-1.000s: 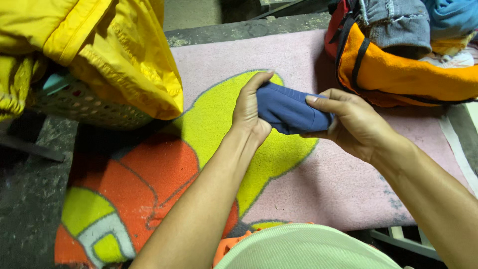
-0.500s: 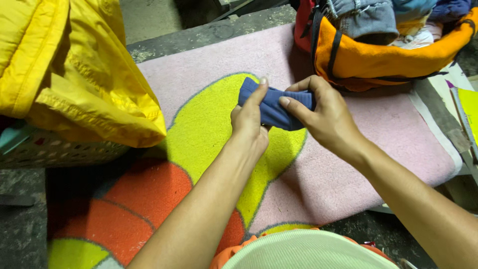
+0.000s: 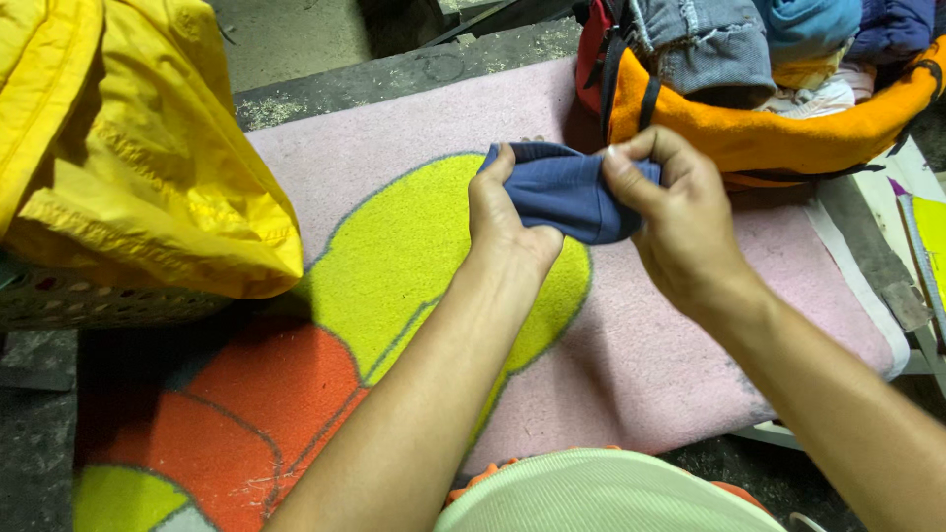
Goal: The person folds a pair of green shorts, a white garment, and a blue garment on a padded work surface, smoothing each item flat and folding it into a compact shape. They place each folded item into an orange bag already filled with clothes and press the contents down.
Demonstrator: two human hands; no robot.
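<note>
Both hands grip a small navy cloth (image 3: 567, 192) at upper centre of the frame, left hand (image 3: 505, 212) pinching one end, right hand (image 3: 670, 212) the other. It looks folded into a compact bundle, not yet set down on the pink towel (image 3: 670, 355) covering the desk. An orange bag (image 3: 778, 128) of clothes sits upper right, a yellow jacket (image 3: 128, 148) upper left.

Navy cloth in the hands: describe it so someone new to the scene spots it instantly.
Start at the pink mat with the big yellow shape; above its far end the left hand and right hand pinch a small folded cloth. It is plain navy, unlike the orange bag behind.
</note>
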